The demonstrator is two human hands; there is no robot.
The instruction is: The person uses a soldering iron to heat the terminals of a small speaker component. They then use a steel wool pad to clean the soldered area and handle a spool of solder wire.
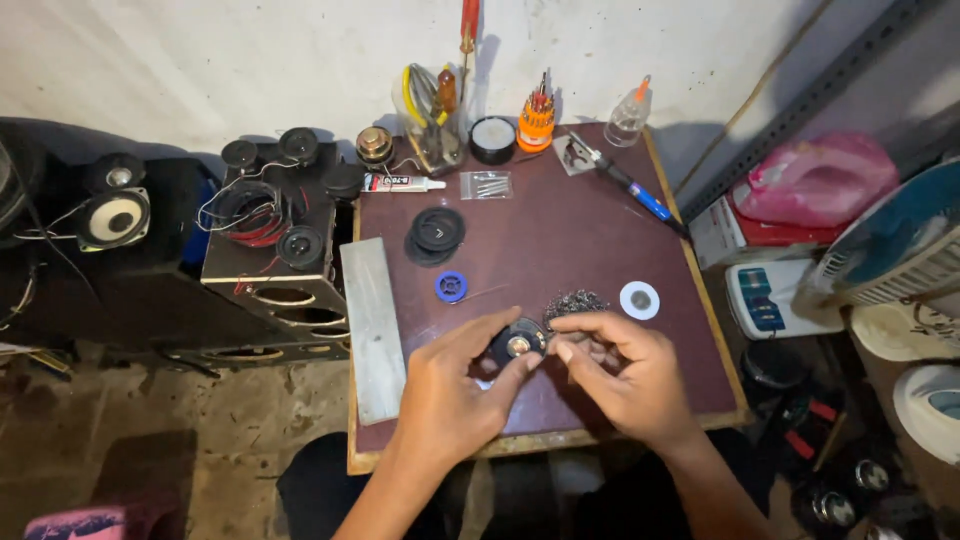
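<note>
small round speaker part point(518, 343) at lower centre half masked by left hand point(452, 392) and right hand point(622, 372); what right fingertips pinch, too small to tell. dark wiry clump point(573, 302) partly behind right hand. red screwdriver point(468, 25) cut by top edge. fan point(900, 235) clipped at right edge. pink object point(85, 522) cut off lower left.

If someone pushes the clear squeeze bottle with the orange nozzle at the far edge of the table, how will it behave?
The clear squeeze bottle would probably tip rather than slide: it stands upright and tapers to a narrow nozzle. It looks like thin plastic and seems nearly empty, so it is likely light and soft under a grip. It stands near the table edge, so it might fall off.
</note>
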